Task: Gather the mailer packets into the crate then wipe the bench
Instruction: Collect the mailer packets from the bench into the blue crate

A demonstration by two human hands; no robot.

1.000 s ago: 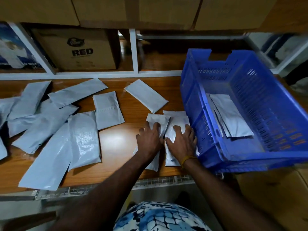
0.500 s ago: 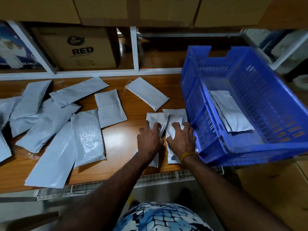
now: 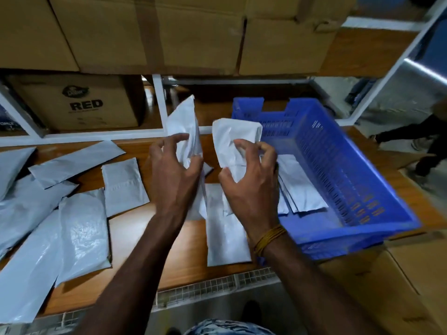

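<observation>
My left hand (image 3: 175, 175) grips a grey mailer packet (image 3: 185, 124) and holds it upright above the wooden bench (image 3: 135, 235). My right hand (image 3: 251, 180) pinches a second crumpled packet (image 3: 233, 139) just left of the blue crate (image 3: 358, 170). Another packet (image 3: 225, 228) lies flat on the bench under my right wrist. Inside the crate lie a few packets (image 3: 302, 187). Several more packets (image 3: 79, 228) are scattered over the left half of the bench.
Cardboard boxes (image 3: 79, 102) fill the white-framed shelves behind the bench. More cartons (image 3: 399, 286) stand at the lower right below the crate. A wire mesh strip (image 3: 205, 288) runs along the bench's front edge. Another person's legs (image 3: 420, 141) show at the far right.
Both hands rose off the bench, each lifting a packet that lay flat under it. The view has tilted up and moved closer.
</observation>
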